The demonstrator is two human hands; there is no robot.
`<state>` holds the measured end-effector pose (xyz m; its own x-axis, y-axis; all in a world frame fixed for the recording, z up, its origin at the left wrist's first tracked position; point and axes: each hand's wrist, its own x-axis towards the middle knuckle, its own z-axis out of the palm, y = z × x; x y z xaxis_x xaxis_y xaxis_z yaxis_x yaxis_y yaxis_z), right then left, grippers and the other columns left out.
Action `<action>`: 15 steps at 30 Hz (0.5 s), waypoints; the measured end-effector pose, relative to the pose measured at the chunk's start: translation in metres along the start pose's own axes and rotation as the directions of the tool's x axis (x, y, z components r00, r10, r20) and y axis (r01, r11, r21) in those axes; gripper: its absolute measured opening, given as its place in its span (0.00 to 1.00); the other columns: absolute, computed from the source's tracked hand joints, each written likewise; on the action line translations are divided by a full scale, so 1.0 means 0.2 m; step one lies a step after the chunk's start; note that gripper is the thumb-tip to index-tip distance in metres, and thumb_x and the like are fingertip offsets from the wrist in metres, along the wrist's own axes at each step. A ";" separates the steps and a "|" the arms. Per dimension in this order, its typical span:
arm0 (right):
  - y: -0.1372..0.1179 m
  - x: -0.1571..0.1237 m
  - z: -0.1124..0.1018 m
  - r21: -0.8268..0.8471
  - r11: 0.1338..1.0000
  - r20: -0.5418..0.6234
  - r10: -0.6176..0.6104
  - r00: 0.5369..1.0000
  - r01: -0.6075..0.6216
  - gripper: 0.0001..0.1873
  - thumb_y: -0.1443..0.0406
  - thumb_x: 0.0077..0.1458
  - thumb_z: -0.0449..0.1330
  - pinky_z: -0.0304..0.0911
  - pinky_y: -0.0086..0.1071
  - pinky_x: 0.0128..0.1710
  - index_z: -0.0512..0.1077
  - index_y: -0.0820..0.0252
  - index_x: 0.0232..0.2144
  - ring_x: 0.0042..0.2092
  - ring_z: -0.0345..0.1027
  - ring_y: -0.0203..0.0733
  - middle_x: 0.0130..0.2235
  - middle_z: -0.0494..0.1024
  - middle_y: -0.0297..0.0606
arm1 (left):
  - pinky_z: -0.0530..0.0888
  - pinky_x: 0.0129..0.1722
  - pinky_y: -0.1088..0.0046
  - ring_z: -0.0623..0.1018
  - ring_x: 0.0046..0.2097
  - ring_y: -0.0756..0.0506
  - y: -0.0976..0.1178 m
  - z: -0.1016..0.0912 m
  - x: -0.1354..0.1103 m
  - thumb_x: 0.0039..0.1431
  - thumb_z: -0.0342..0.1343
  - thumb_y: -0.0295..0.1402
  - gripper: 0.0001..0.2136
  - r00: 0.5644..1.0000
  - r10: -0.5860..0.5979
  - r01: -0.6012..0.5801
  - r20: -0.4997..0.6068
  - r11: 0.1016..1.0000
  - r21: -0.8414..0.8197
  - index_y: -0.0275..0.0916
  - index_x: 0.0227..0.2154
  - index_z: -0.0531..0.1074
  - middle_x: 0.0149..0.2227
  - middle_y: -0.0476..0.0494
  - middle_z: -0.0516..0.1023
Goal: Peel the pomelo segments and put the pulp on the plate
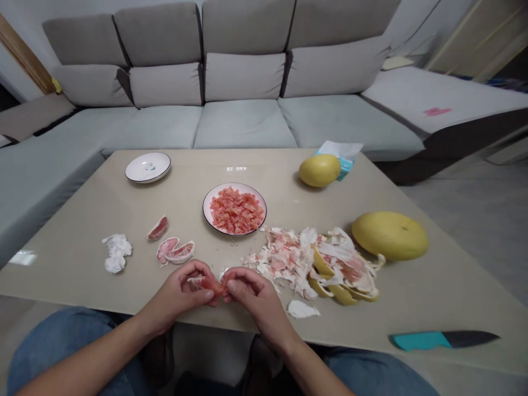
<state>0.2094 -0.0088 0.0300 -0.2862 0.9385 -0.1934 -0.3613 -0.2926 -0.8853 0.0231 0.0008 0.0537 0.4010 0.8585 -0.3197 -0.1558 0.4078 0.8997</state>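
Observation:
Close to the table's near edge, my left hand [190, 289] is closed round a peeled piece of pomelo segment [211, 284]. My right hand [249, 289] pinches at the other end of that piece, its fingertips nearly meeting those of the left. Just beyond the left hand lie pomelo segments [180, 252] still in their pale skin, with a single one [158, 227] a little farther off. A white plate [205, 215] with a dark rim holds a heap of red pomelo flesh [236, 210]. Right of my hands spreads a pile of membranes and yellow peel [309, 261].
Two whole pomelos [320, 170] sit on the right, one before a tissue pack [345, 162]. A knife [445, 339] with a teal handle lies near the right front edge. Crumpled tissue [117, 253] and another plate [147, 167] are left. Behind the table [280, 181] stands a grey sofa [243, 124].

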 end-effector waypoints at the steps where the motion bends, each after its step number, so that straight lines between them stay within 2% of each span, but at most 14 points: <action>1: 0.00 0.00 0.01 -0.073 0.997 -0.003 -0.039 0.999 0.039 0.12 0.57 0.50 0.66 0.68 0.31 0.36 0.76 0.58 0.34 0.32 0.72 0.37 0.33 0.76 0.35 | 0.72 0.37 0.71 0.77 0.34 0.47 -0.01 0.00 0.00 0.47 0.67 0.31 0.14 1.000 0.004 -0.004 -0.012 0.999 0.036 0.40 0.37 0.71 0.33 0.47 0.78; 3: -0.01 -0.01 0.02 -0.197 0.975 -0.004 -0.106 0.994 0.103 0.11 0.57 0.51 0.66 0.68 0.31 0.35 0.76 0.57 0.33 0.33 0.71 0.38 0.34 0.76 0.36 | 0.71 0.35 0.74 0.77 0.33 0.48 -0.02 -0.01 0.01 0.45 0.68 0.30 0.15 0.999 0.004 0.001 -0.040 0.994 0.107 0.40 0.37 0.72 0.32 0.49 0.77; 5: -0.01 -0.02 0.03 -0.226 0.968 -0.006 -0.116 0.993 0.112 0.11 0.56 0.51 0.66 0.68 0.30 0.34 0.77 0.57 0.32 0.33 0.71 0.38 0.35 0.76 0.37 | 0.70 0.34 0.75 0.76 0.32 0.48 -0.03 -0.01 0.01 0.47 0.67 0.32 0.12 0.999 -0.001 0.008 -0.048 0.990 0.142 0.39 0.34 0.73 0.30 0.48 0.77; 11: 0.03 0.00 0.02 0.044 0.998 -0.016 0.056 0.998 -0.055 0.15 0.54 0.48 0.68 0.70 0.35 0.39 0.77 0.58 0.35 0.33 0.73 0.40 0.31 0.79 0.35 | 0.71 0.34 0.72 0.76 0.33 0.47 -0.02 0.00 0.00 0.50 0.65 0.34 0.08 0.998 0.013 -0.006 -0.067 0.995 0.101 0.38 0.30 0.74 0.30 0.46 0.78; 15: 0.02 0.01 0.01 0.221 0.970 -0.035 0.113 0.993 -0.102 0.16 0.56 0.47 0.69 0.69 0.30 0.37 0.77 0.60 0.36 0.34 0.72 0.36 0.32 0.78 0.35 | 0.70 0.35 0.72 0.74 0.31 0.49 -0.02 -0.01 0.00 0.50 0.65 0.34 0.08 0.997 0.051 -0.046 -0.051 0.994 0.097 0.37 0.28 0.73 0.31 0.47 0.76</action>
<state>0.2062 -0.0086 0.0259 -0.2936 0.9053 -0.3070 -0.5176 -0.4206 -0.7451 0.0226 0.0006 0.0503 0.3463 0.8927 -0.2883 -0.0855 0.3361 0.9379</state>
